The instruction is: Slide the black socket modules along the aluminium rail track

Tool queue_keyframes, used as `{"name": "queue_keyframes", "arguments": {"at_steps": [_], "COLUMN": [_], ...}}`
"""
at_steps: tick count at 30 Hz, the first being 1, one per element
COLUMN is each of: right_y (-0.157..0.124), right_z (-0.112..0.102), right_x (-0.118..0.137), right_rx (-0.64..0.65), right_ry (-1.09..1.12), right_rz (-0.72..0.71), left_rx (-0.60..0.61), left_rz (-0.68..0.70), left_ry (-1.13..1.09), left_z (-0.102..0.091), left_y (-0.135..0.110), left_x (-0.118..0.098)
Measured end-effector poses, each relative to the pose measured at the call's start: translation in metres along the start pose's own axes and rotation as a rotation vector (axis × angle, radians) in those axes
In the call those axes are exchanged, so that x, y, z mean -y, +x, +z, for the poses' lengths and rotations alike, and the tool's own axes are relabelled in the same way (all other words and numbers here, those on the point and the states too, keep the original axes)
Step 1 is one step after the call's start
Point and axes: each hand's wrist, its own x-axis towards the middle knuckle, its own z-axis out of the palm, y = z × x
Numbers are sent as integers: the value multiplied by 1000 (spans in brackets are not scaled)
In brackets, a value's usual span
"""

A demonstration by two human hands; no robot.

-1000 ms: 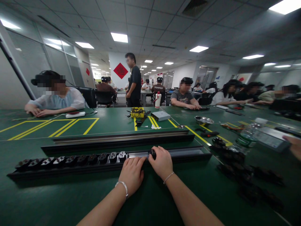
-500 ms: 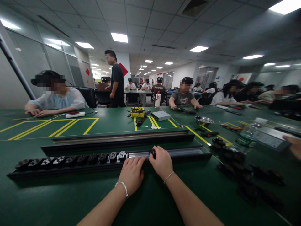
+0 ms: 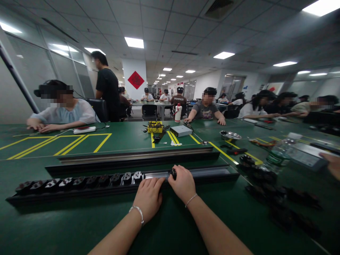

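Note:
A long black metal rail (image 3: 212, 173) with an open channel lies across the table in front of me. Several black socket-like modules (image 3: 91, 182), some with shiny metal faces, sit in a row in its left part. My left hand (image 3: 149, 196) is closed over the near edge of the rail, just right of the row. In my right hand (image 3: 182, 182) is a single black module (image 3: 173, 173), gripped between thumb and fingers at the channel, apart from the row. My fingers hide most of that module.
Behind lies a second black rail (image 3: 132, 160). Loose black modules (image 3: 265, 184), a plastic bottle (image 3: 277, 156) and a metal bowl (image 3: 230, 135) are on the right. Farther back are a grey box (image 3: 180, 131) and a yellow cable bundle (image 3: 155, 126). Co-workers sit around the table.
Both my hands and the held module look almost unmoved. A standing person in the background has walked left. The co-worker across the table has shifted their hands.

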Motion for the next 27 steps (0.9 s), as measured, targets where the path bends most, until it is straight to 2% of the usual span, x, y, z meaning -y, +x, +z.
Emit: {"name": "queue_keyframes", "arguments": {"at_steps": [11,27], "right_y": [4,5], "right_z": [1,-5], "right_x": [-1,-4], "right_rx": [44,72], "right_ry": [14,94], "right_rz": [-12,5], "left_rx": [34,-1], "left_rz": [-12,-1], "left_ry": [10,12], "left_z": [-2,1], "left_y": [0,-1], "left_x": [-1,1]}}
